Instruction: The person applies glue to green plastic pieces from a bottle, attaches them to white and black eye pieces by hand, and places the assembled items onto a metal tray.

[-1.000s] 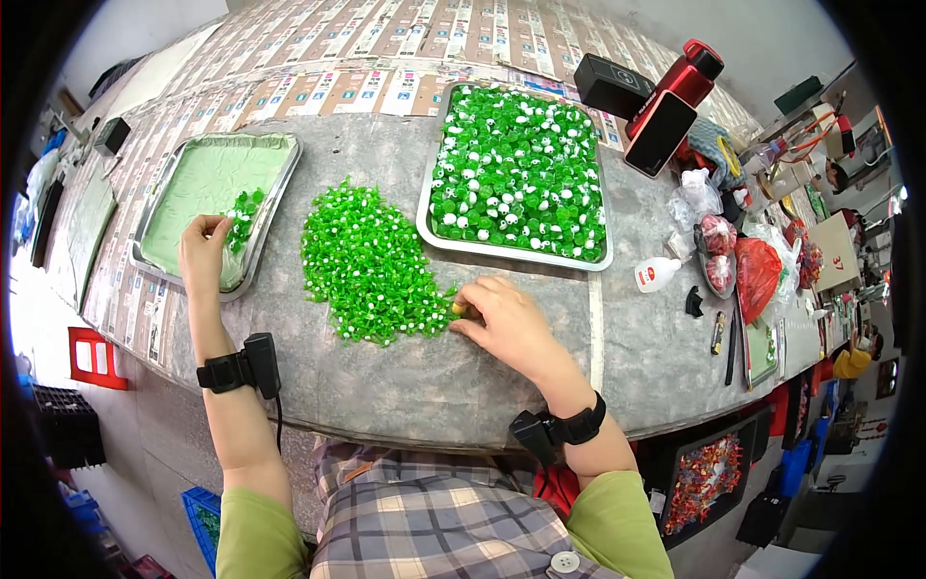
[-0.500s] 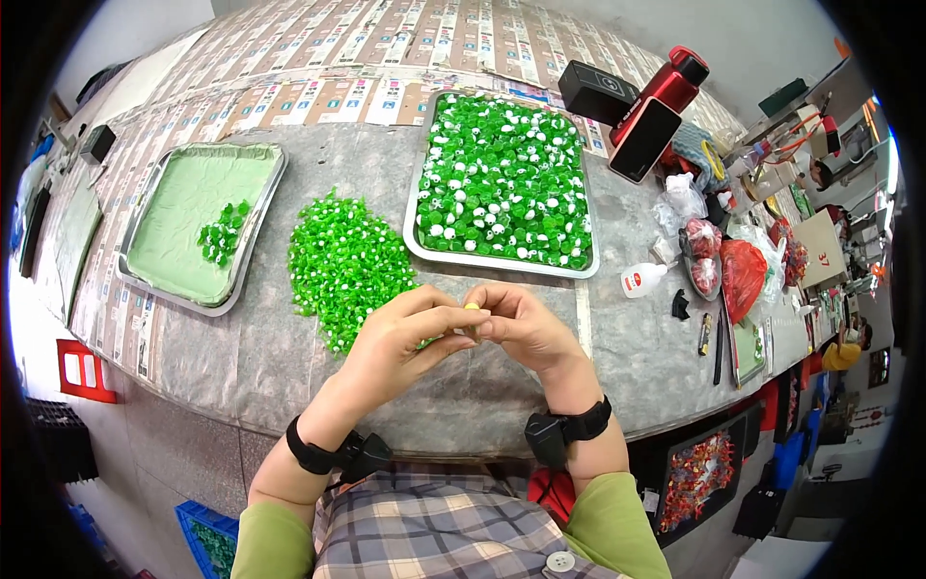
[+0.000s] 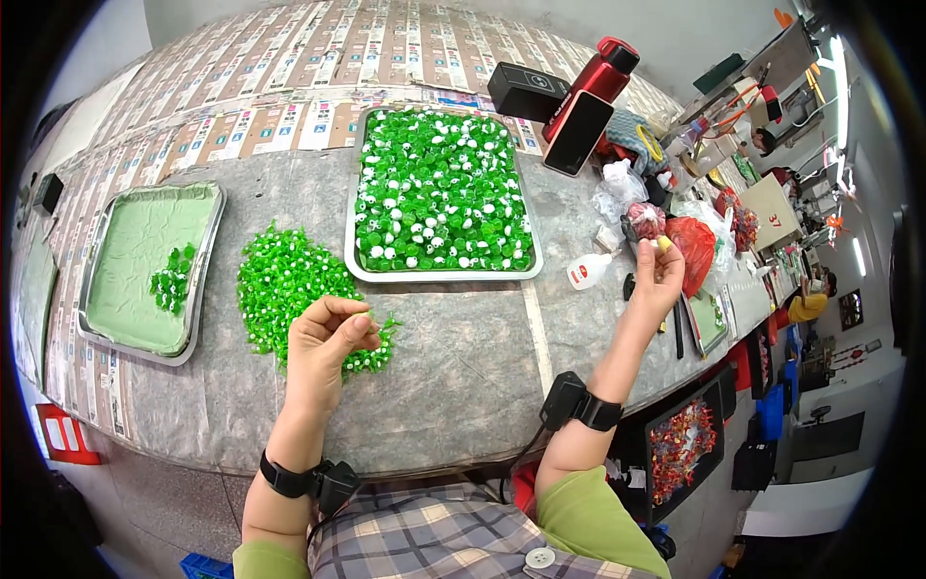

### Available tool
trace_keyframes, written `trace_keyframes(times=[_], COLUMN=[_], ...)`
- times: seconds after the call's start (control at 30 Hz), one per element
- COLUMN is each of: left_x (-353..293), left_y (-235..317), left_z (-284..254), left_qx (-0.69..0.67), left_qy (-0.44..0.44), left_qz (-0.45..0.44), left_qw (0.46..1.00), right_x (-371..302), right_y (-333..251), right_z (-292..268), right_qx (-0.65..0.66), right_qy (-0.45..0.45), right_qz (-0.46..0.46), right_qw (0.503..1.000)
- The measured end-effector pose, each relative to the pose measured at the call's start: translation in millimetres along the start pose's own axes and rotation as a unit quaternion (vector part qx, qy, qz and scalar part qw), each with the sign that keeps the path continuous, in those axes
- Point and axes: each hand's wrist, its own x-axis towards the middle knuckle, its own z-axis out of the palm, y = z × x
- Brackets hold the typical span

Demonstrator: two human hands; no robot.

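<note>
My left hand [image 3: 328, 343] is raised at the right edge of a heap of small green-and-white plastic pieces [image 3: 289, 289]. Its thumb and fingers are curled into a pinch; anything between them is too small to make out. My right hand [image 3: 660, 278] is lifted farther right, in front of a red plastic bag [image 3: 692, 253]. Its thumb and fingertips come together, with a small yellow spot [image 3: 664, 244] at one fingertip. Whether that hand pinches something is unclear. Beyond the heap, a metal tray [image 3: 444, 276] is filled with round green-and-white pieces.
At the left lies a green-lined tray [image 3: 135, 227] holding a small cluster of green pieces [image 3: 174, 280]. A white bottle [image 3: 587, 271] is near my right hand. Farther back are a phone [image 3: 579, 133], a red flask [image 3: 598, 75] and a black box [image 3: 526, 92]. Bags crowd the right side.
My hands were together in front of the filled tray and have parted. The left moved left toward the heap; the right moved right and up. The whole view has shifted, too.
</note>
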Motion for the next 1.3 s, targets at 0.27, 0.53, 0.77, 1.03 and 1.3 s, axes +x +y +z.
trace_keyframes(times=[0.27, 0.53, 0.77, 1.03, 1.3], left_x=[-3.1, -4.8, 0.6, 1.7, 2.3], left_y=[-3.3, 0.6, -1.3, -6.5, -7.1], left_z=[-6.5, -4.2, -8.3, -9.8, -10.4], left_qx=[-0.014, -0.071, -0.169, -0.168, -0.156], left_qy=[-0.063, -0.059, -0.084, -0.078, -0.094], left_qz=[-0.043, -0.104, -0.137, -0.148, -0.15], left_qw=[0.997, 0.99, 0.972, 0.971, 0.972], right_x=[-5.3, -25.0, -74.2, -110.5, -115.6], right_y=[90.3, -21.4, -85.8, -81.9, -75.7], right_z=[-15.7, 25.1, 53.1, 59.4, 56.9], right_qx=[-0.204, 0.074, 0.229, 0.289, 0.221], right_qy=[-0.277, -0.265, -0.243, -0.265, -0.305], right_qz=[0.098, 0.089, -0.005, 0.017, -0.072], right_qw=[0.934, 0.957, 0.943, 0.92, 0.923])
